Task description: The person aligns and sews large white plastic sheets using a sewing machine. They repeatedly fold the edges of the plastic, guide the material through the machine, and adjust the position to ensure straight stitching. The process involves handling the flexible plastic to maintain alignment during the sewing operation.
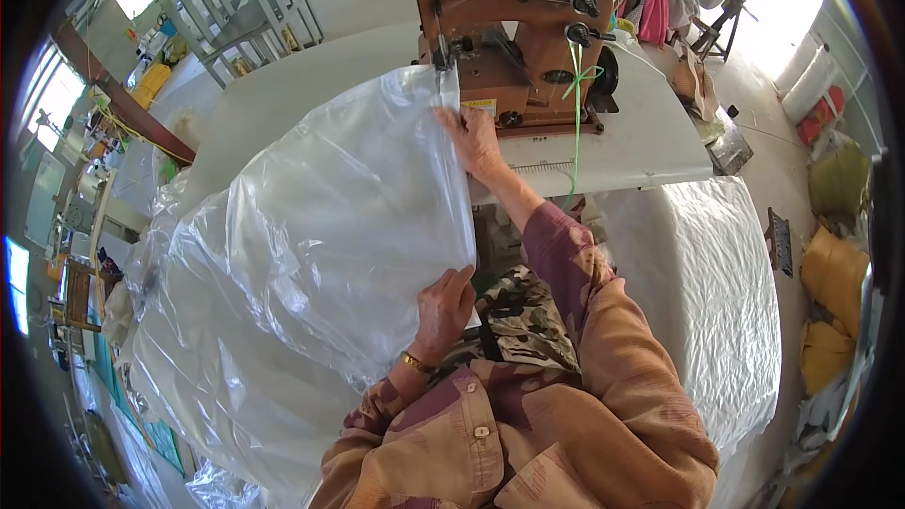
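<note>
A large sheet of clear plastic film (pixel 320 198) spreads over the left of the table and hangs down toward me. Its folded right edge runs up under the needle of a brown sewing machine (pixel 537 47). Close below the needle, my right hand (pixel 474 143) pinches that edge between thumb and fingers. Nearer my lap, my left hand (pixel 445 309) has its fingers closed on the same edge. A green thread (pixel 577 123) is knotted at a knob on the machine and hangs down past the table's front edge.
The grey table (pixel 650 146) reaches out on both sides of the machine. To my right stands a stack of white plastic sheets (pixel 721 292). Yellow-brown sacks (pixel 834 283) lie along the right wall. Behind the table at the left is a grey metal rack (pixel 240 14).
</note>
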Tool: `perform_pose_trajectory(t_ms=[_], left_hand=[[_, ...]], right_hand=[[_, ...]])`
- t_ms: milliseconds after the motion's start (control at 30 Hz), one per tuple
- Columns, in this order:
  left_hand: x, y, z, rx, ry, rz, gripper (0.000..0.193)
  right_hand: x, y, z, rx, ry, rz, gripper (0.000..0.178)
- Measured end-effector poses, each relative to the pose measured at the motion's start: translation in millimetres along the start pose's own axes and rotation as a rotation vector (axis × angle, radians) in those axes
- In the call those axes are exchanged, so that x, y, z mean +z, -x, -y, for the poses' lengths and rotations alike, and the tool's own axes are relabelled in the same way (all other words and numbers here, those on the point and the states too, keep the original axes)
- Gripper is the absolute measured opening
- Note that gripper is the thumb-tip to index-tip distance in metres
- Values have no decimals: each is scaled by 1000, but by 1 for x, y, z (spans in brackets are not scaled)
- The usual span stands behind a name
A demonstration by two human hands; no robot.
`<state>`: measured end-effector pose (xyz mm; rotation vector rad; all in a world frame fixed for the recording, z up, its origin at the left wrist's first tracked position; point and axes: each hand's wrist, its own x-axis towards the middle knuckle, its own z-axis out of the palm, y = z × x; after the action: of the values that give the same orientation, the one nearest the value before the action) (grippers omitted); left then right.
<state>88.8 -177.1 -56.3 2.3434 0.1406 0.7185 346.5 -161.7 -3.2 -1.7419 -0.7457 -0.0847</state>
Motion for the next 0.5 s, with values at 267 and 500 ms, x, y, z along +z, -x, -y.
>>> perform_pose_trajectory(t_ms=[267, 500], left_hand=[[-4, -79, 4, 151, -122, -41, 29], [-5, -144, 10, 119, -316, -42, 25]], right_hand=[[-8, 8, 10, 111, -167, -28, 49], [2, 6, 3, 180, -369, -77, 47]])
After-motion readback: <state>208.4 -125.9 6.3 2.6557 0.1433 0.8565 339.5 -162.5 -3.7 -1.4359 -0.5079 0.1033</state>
